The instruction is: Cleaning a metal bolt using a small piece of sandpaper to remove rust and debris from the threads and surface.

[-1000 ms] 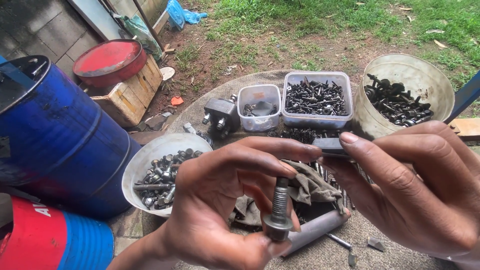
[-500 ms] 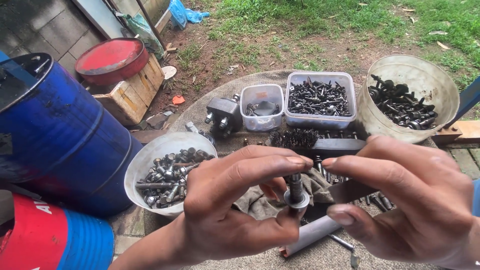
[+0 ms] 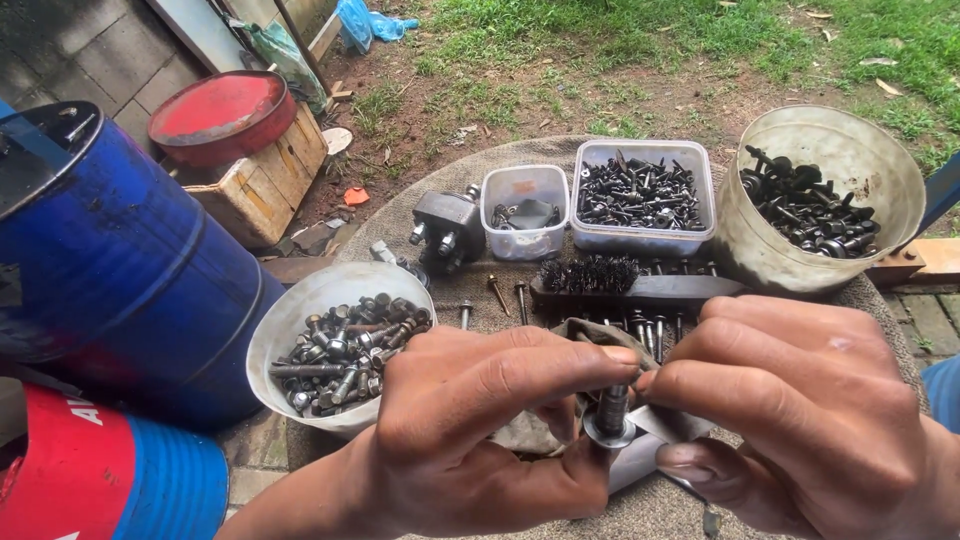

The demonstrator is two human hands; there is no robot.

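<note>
1. Since a second ago the right hand has come in from the side and closed its fingertips on the bolt.
2. The left hand pinches the same bolt from the other side, upright above the grey cloth; a washer now rings its lower end.
3. Just behind lie a wire brush, loose screws, a white bowl and tubs of fasteners; nothing blocks the hands.
</note>
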